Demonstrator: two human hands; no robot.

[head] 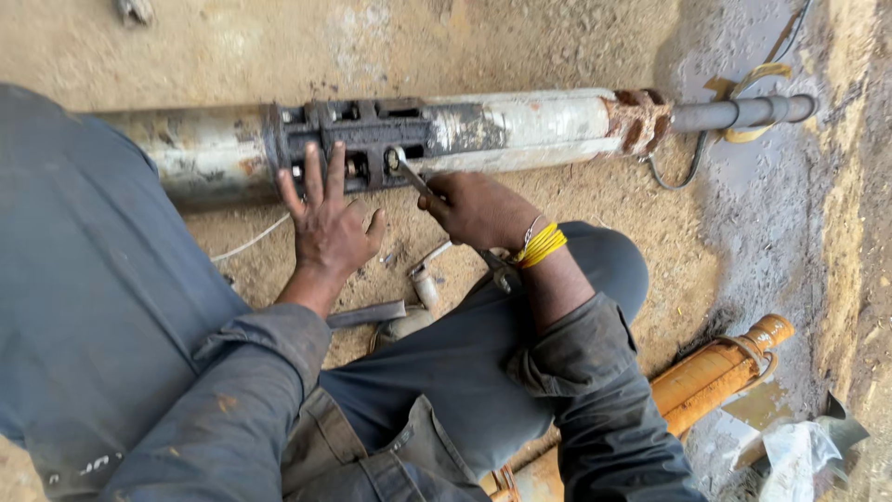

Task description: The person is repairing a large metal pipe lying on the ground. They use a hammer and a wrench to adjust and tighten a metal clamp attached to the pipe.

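Head view looks down on a long pump lying across bare ground from nine to three o'clock, its grey casing rusted and flaking, with a narrower pipe running out of its three o'clock end. It looks heavy, rigid and rough rather than slippery; the round body would be the sound place to brace it, not the slotted dark collar at its middle. At four o'clock an orange cylinder lies beside the person's knee. The left hand rests on the collar with fingers spread open, pressing flat, gripping nothing. The right hand, with yellow bands on its wrist, is closed round a slim tool whose tip sits at a collar opening. Small metal pieces lie on the dirt below the hands, at six o'clock.
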